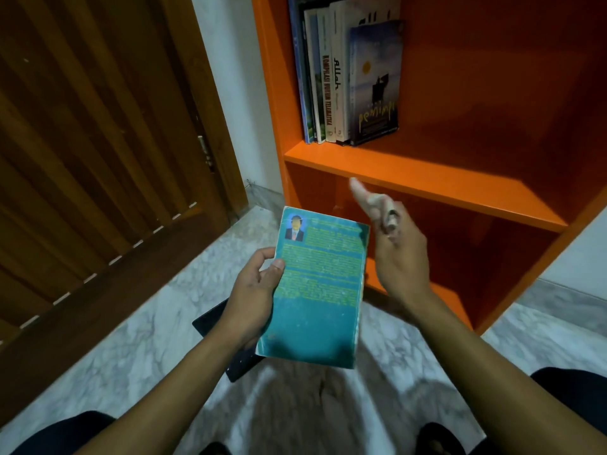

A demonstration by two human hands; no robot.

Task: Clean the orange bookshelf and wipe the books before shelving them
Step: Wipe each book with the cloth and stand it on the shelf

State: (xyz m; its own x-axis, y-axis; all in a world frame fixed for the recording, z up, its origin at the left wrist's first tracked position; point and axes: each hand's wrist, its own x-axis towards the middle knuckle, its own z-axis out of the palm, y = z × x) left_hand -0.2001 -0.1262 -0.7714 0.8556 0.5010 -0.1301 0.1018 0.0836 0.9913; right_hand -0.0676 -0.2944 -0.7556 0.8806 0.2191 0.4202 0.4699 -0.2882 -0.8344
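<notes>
Before orange bookshelf [410, 172]: left hand [253, 290] grips teal book [315, 290]; right hand [397, 254] raised, blurred, grip unclear.

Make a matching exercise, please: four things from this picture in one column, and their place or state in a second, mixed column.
1. teal book
2. right hand
3. dark-cover book
4. dark flat object

a. lying on the marble floor
b. held in the left hand
c. standing on the orange shelf
d. raised, blurred, beside the teal book

Pairs: 1-b, 2-d, 3-c, 4-a
</notes>
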